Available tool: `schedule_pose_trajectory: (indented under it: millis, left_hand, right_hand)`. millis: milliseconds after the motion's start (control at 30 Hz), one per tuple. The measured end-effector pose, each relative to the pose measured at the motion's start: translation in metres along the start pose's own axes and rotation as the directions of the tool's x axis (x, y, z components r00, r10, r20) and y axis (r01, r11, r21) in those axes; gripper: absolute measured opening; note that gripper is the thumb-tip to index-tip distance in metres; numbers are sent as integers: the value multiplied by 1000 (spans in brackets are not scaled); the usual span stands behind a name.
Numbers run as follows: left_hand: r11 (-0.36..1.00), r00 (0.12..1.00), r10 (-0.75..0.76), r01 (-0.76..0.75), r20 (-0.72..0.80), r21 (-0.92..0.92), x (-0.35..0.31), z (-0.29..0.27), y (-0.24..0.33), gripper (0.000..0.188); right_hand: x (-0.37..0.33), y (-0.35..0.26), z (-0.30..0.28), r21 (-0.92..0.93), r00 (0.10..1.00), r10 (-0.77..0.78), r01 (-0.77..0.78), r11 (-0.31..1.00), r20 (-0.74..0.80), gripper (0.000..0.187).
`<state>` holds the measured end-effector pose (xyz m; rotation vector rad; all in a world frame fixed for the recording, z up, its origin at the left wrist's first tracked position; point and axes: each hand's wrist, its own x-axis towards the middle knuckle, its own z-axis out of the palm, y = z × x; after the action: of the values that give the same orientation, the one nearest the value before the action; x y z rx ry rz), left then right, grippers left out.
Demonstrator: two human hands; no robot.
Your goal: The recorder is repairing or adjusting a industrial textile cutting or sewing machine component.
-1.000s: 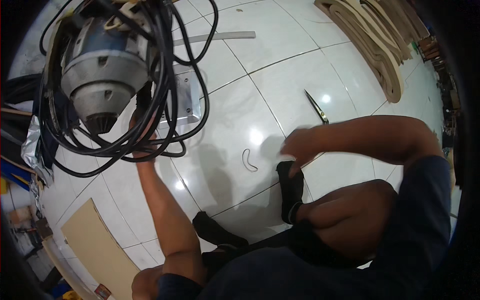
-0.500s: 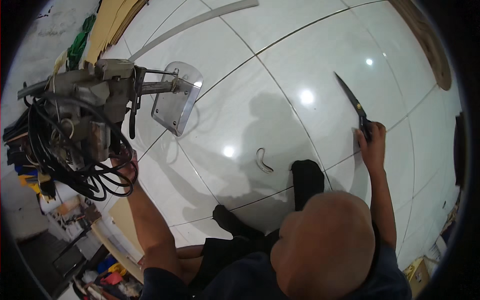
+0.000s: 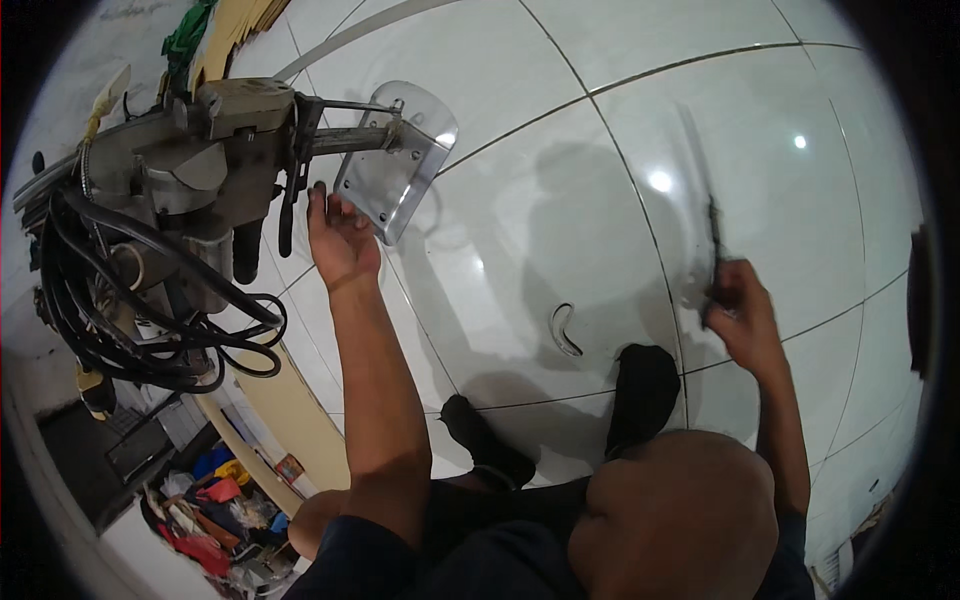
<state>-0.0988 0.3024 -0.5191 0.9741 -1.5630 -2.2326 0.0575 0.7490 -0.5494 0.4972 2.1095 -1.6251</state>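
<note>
My right hand (image 3: 742, 312) is closed around the handles of dark-bladed scissors (image 3: 714, 235), smeared by motion, their blades aimed away from me over the tiles. My left hand (image 3: 343, 240) is empty, palm up with fingers loosely curled and apart. It is just right of a grey metal machine (image 3: 225, 120), below the bar that carries a shiny, rounded plate (image 3: 400, 165). A small curved pale strip with a dark edge (image 3: 566, 330) lies on the floor between my hands, in front of my feet.
Thick black cables (image 3: 150, 265) hang in coils from the machine. A long grey strip (image 3: 370, 30) lies along the far tiles. Brown sheets (image 3: 240, 35) lean at the far left. A pile of coloured scraps (image 3: 220, 510) is at lower left, beside a tan board (image 3: 285, 395).
My left hand has come out from behind the machine's cables and moved forward to the right, opening. My right hand has raised the scissors off the floor. The view has shifted slightly.
</note>
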Motion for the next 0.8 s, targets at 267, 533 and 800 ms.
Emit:
schedule_pose_trajectory:
  millis: [267, 533, 800]
  left_hand:
    - [971, 996, -79, 89, 51, -221, 8, 17, 7, 13]
    - [998, 995, -22, 17, -101, -54, 5, 26, 11, 10]
    - [997, 992, 24, -15, -122, 73, 1, 25, 10, 12]
  right_hand:
    - [96, -86, 119, -100, 918, -224, 269, 958, 326, 49]
    - [115, -100, 178, -60, 774, -308, 406, 912, 554, 52]
    - [128, -109, 189, -20, 731, -304, 398, 917, 611, 49]
